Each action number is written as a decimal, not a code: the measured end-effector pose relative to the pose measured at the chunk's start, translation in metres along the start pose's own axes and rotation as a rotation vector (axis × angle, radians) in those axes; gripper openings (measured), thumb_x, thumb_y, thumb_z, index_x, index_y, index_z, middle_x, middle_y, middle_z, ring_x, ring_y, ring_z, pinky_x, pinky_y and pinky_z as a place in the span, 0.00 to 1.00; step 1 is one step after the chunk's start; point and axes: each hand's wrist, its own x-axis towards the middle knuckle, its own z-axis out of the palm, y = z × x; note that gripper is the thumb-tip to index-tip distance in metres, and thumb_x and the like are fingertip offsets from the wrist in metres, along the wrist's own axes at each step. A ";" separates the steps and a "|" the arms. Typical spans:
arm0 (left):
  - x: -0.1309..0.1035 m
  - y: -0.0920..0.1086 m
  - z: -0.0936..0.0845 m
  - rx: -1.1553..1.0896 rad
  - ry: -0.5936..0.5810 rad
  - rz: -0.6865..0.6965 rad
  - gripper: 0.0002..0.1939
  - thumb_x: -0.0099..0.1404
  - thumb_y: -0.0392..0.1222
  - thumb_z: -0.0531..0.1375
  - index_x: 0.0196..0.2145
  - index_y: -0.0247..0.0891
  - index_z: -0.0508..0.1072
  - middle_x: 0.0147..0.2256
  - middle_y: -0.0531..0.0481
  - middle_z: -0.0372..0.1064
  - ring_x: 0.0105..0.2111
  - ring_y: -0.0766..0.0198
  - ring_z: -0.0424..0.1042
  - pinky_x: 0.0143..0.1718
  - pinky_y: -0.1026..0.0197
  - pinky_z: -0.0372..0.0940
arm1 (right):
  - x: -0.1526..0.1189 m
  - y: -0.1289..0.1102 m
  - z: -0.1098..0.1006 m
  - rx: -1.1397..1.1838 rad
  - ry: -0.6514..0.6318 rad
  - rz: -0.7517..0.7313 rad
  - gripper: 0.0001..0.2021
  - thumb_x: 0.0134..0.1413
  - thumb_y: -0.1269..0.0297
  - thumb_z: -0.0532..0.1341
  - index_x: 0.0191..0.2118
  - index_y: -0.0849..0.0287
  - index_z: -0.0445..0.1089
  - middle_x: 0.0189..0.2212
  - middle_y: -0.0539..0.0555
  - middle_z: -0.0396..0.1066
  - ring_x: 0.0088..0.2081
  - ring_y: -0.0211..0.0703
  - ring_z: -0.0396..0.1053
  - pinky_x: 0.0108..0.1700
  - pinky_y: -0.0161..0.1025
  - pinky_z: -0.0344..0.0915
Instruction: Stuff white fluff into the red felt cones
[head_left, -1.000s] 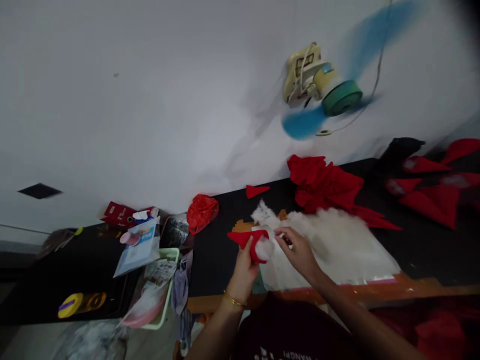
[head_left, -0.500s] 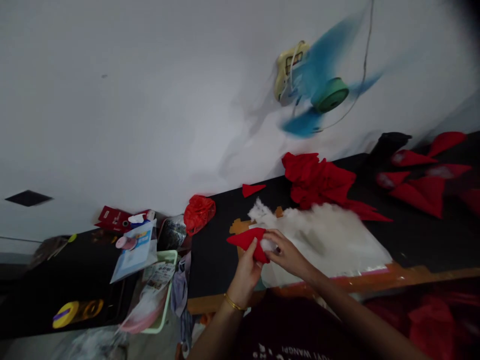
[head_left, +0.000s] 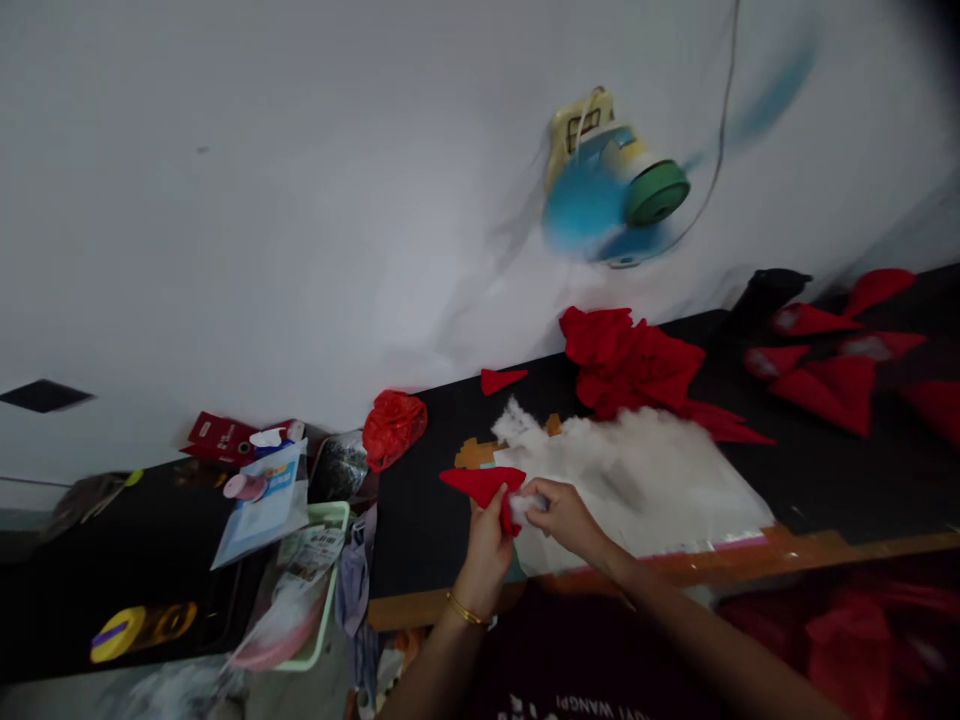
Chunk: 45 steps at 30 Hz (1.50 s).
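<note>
A red fabric cone [head_left: 484, 484] points left, with my left hand [head_left: 489, 535] closed around its underside near the wide end. My right hand [head_left: 561, 513] pinches a tuft of white stuffing [head_left: 523, 507] at the cone's open end. How far the stuffing reaches inside the cone is hidden. Behind and right of my hands, a heap of loose white stuffing [head_left: 660, 465] lies on a pale sheet. A gold bangle [head_left: 466, 610] circles my left wrist.
A pile of red cloth [head_left: 634, 360] lies behind the stuffing. Several stuffed red cones [head_left: 825, 390] rest at the right. A small red piece [head_left: 502, 380] and a red plastic bag [head_left: 394, 428] are near the wall. A fan [head_left: 656, 193] spins above; a green basket [head_left: 326, 620] stands left.
My right fingers have drawn slightly back from the cone's opening, and more of the white tuft shows. The cone has tilted and shifted a little left and down with my left hand.
</note>
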 end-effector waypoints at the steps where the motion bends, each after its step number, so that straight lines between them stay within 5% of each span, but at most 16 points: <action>1: 0.003 0.003 -0.002 -0.036 0.024 -0.024 0.24 0.53 0.56 0.69 0.41 0.37 0.75 0.33 0.46 0.76 0.37 0.56 0.76 0.40 0.59 0.69 | -0.003 0.000 -0.002 0.048 -0.034 0.060 0.08 0.42 0.66 0.58 0.32 0.57 0.70 0.17 0.44 0.62 0.18 0.36 0.59 0.22 0.32 0.54; 4: 0.010 0.018 -0.011 -0.159 0.078 -0.111 0.22 0.53 0.52 0.70 0.41 0.36 0.76 0.33 0.45 0.78 0.37 0.55 0.76 0.39 0.58 0.70 | -0.006 0.002 -0.023 0.126 -0.039 0.098 0.10 0.43 0.61 0.60 0.33 0.58 0.70 0.16 0.42 0.61 0.18 0.35 0.58 0.23 0.32 0.55; 9: 0.013 0.043 -0.027 -0.313 0.029 -0.247 0.21 0.55 0.49 0.70 0.43 0.37 0.75 0.35 0.46 0.78 0.31 0.62 0.75 0.34 0.60 0.70 | 0.032 0.028 -0.099 -0.098 0.338 0.035 0.18 0.50 0.48 0.60 0.38 0.58 0.71 0.19 0.47 0.65 0.23 0.42 0.64 0.28 0.37 0.62; 13: 0.006 0.044 -0.025 -0.408 -0.111 -0.333 0.23 0.58 0.52 0.69 0.45 0.36 0.74 0.37 0.45 0.78 0.32 0.61 0.75 0.34 0.59 0.71 | 0.065 0.041 -0.141 -0.478 0.492 -0.058 0.25 0.45 0.42 0.63 0.41 0.59 0.72 0.38 0.63 0.76 0.41 0.58 0.73 0.43 0.51 0.69; 16: 0.003 0.040 -0.020 -0.418 -0.178 -0.372 0.24 0.58 0.54 0.69 0.46 0.35 0.75 0.36 0.45 0.78 0.32 0.59 0.76 0.33 0.57 0.71 | 0.055 0.026 -0.125 -0.558 0.432 -0.244 0.21 0.54 0.46 0.60 0.44 0.59 0.73 0.44 0.66 0.75 0.45 0.58 0.73 0.47 0.53 0.69; 20: 0.001 0.038 -0.009 -0.450 -0.209 -0.380 0.21 0.60 0.53 0.67 0.45 0.36 0.75 0.36 0.45 0.78 0.32 0.59 0.76 0.36 0.56 0.71 | 0.020 -0.008 -0.060 -0.523 0.162 -0.475 0.10 0.64 0.61 0.56 0.37 0.55 0.74 0.36 0.57 0.76 0.39 0.47 0.72 0.42 0.42 0.70; 26: -0.002 0.031 0.002 -0.467 -0.266 -0.360 0.17 0.62 0.47 0.66 0.45 0.34 0.77 0.37 0.45 0.79 0.34 0.62 0.76 0.42 0.62 0.69 | 0.003 -0.027 0.007 -0.648 0.089 -0.473 0.12 0.59 0.76 0.57 0.42 0.59 0.75 0.37 0.58 0.78 0.41 0.50 0.72 0.46 0.45 0.70; 32: -0.001 0.028 -0.004 -0.436 -0.165 -0.316 0.18 0.60 0.46 0.68 0.45 0.33 0.77 0.37 0.43 0.80 0.35 0.59 0.77 0.43 0.60 0.70 | -0.002 -0.018 -0.012 -0.277 -0.148 -0.252 0.09 0.60 0.70 0.56 0.40 0.57 0.75 0.36 0.55 0.77 0.39 0.45 0.74 0.44 0.41 0.71; 37: -0.008 0.028 -0.005 -0.353 -0.179 -0.324 0.22 0.57 0.47 0.71 0.46 0.34 0.77 0.37 0.42 0.79 0.33 0.59 0.77 0.42 0.59 0.71 | 0.001 -0.006 -0.045 -0.154 0.162 -0.152 0.16 0.57 0.59 0.61 0.50 0.57 0.71 0.42 0.56 0.76 0.30 0.41 0.70 0.35 0.38 0.70; 39: -0.012 0.023 -0.002 -0.267 -0.246 -0.306 0.23 0.55 0.46 0.72 0.46 0.33 0.77 0.38 0.41 0.79 0.34 0.58 0.77 0.41 0.58 0.71 | 0.007 0.000 -0.047 -0.162 0.162 -0.177 0.23 0.51 0.62 0.62 0.55 0.58 0.68 0.48 0.59 0.74 0.28 0.39 0.67 0.31 0.38 0.68; 45: -0.016 0.006 0.005 -0.048 -0.330 -0.239 0.19 0.55 0.45 0.71 0.41 0.30 0.78 0.33 0.42 0.78 0.28 0.61 0.74 0.33 0.59 0.69 | 0.009 0.032 -0.037 -0.179 0.067 -0.181 0.07 0.48 0.66 0.58 0.34 0.58 0.71 0.30 0.52 0.74 0.32 0.44 0.70 0.37 0.40 0.66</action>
